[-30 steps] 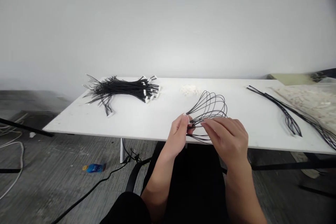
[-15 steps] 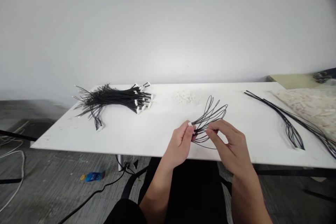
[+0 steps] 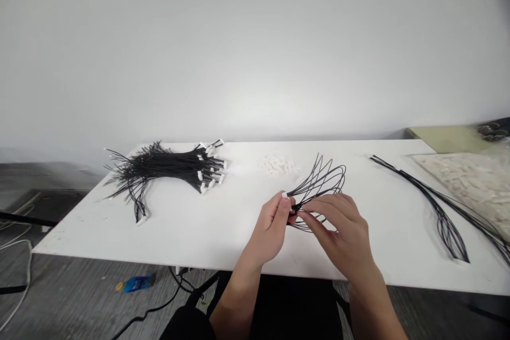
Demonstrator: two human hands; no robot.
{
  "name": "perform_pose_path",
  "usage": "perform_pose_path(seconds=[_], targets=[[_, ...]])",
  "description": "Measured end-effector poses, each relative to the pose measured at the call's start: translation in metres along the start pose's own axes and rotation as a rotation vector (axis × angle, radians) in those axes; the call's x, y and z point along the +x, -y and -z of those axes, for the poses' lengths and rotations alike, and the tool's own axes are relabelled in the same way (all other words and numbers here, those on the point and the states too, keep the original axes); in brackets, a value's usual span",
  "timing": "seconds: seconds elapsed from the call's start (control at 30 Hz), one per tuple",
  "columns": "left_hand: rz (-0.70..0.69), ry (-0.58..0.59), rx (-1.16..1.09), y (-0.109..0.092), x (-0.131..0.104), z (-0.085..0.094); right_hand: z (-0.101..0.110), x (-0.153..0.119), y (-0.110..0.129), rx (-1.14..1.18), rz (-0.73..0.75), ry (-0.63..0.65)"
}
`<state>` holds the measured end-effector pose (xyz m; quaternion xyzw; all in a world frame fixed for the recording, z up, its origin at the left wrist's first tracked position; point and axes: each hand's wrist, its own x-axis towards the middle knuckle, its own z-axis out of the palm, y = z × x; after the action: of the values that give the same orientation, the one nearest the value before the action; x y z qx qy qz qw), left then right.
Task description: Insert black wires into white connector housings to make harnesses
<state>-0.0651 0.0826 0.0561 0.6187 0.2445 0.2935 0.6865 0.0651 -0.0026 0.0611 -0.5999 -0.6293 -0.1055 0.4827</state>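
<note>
Near the table's front edge, my left hand (image 3: 271,228) pinches a small white connector (image 3: 285,196) between thumb and fingers. Thin black wires (image 3: 324,176) run from the connector and fan out in loops to the right. My right hand (image 3: 338,228) is closed, its thumb and forefinger pinching a black wire close to the left fingertips. Behind the hands lies a scatter of small white connectors (image 3: 276,164). A thick bundle of black wires (image 3: 171,163) with white connectors on its right ends lies at the left.
More black wires (image 3: 434,191) lie on the right of the white table (image 3: 119,239), beside a clear bag of white pieces (image 3: 474,178). A green-yellow board (image 3: 442,138) is behind the bag. On the floor lies a blue bottle (image 3: 137,283).
My right hand has moved left and slightly down, bringing its pinched fingertips nearer to the connector in my left hand. The camera view has tilted up, so the table sits lower.
</note>
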Motion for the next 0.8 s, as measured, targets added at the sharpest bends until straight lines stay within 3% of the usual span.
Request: perform_pose_path(seconds=[0.27,0.37,0.43,0.5,0.57,0.63,0.73,0.8], targets=[[0.044,0.050,-0.094,-0.006,0.022,0.001,-0.009,0.013,-0.009,0.052,-0.010,0.040],[0.050,0.086,-0.017,-0.011,0.024,0.010,-0.012,0.011,-0.016,-0.071,-0.077,-0.161],[0.065,0.129,0.044,-0.017,0.023,0.019,-0.014,0.007,-0.023,-0.136,-0.220,-0.360],[0.093,0.253,0.049,-0.023,0.020,0.030,-0.017,0.003,-0.029,0.038,-0.388,-0.446],[0.113,0.415,0.072,-0.030,0.016,0.039,-0.019,-0.001,-0.030,0.435,-0.541,-0.384],[0.083,0.461,0.188,-0.036,0.013,0.049,-0.018,-0.006,-0.022,0.807,-0.706,-0.235],[0.019,0.266,0.334,-0.044,0.009,0.065,-0.013,-0.012,-0.001,1.079,-0.965,-0.028],[0.016,0.105,0.342,-0.048,0.007,0.081,-0.009,-0.016,0.013,1.101,-1.076,0.133]])
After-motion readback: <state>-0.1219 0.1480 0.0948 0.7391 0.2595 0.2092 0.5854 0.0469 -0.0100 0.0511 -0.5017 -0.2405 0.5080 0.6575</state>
